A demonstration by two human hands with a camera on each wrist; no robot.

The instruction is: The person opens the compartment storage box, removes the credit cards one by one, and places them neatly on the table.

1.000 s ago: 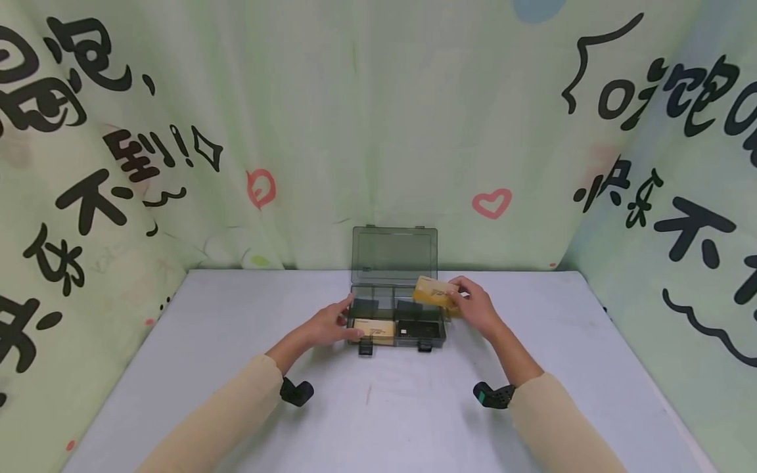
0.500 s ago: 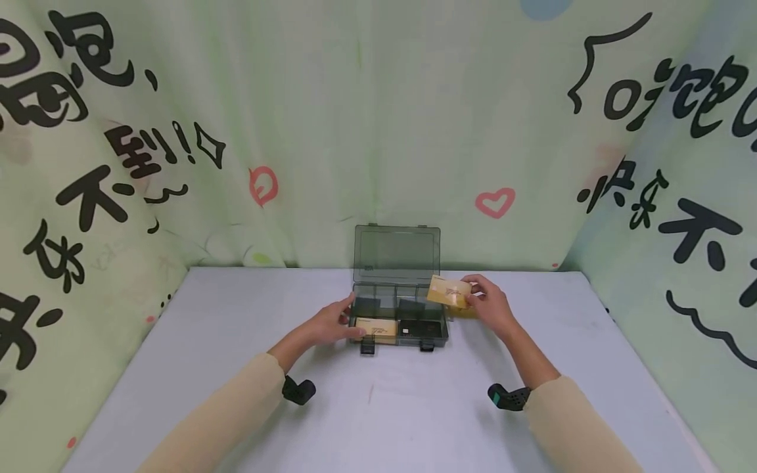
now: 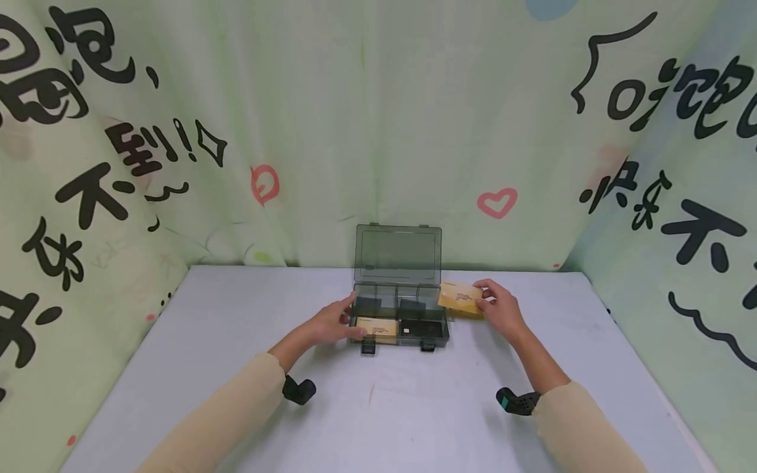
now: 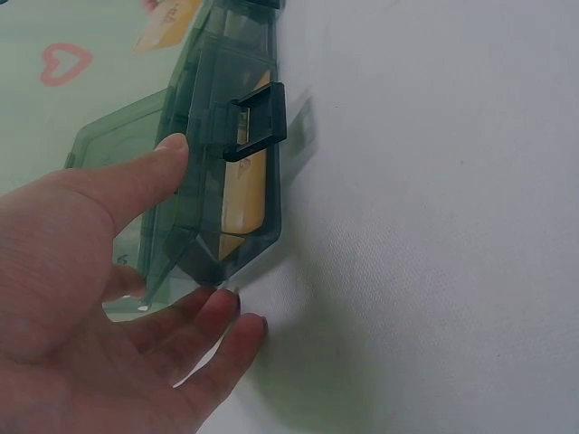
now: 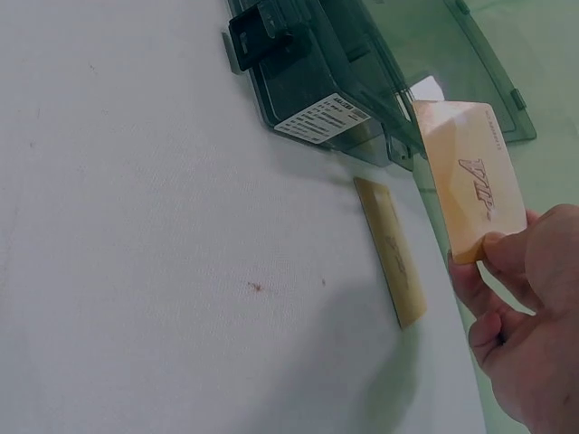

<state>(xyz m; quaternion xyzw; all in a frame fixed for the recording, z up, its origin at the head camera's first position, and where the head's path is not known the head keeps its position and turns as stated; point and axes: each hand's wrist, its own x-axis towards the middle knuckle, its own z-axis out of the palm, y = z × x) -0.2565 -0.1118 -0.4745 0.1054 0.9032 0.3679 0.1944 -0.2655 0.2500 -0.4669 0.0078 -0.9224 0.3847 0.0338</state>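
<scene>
While the left hand point(image 3: 333, 324) is kept relaxed against the box point(image 3: 399, 323) at frame centre, the gold card point(image 3: 460, 297) pinched by the right hand point(image 3: 501, 311) has been carried rightward, out past the box's right wall, suggesting removal. Beneath it another card point(image 5: 391, 248) lies on the table point(image 3: 414, 407). Card lettering cannot be read.

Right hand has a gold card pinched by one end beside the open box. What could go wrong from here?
1. The right hand pinches the gold card by one end only, so it may slip or swing.
2. A second card lies flat on the table just below; setting down there could knock it.
3. The box is steadied only by the left hand; a bump could slide it.
</scene>
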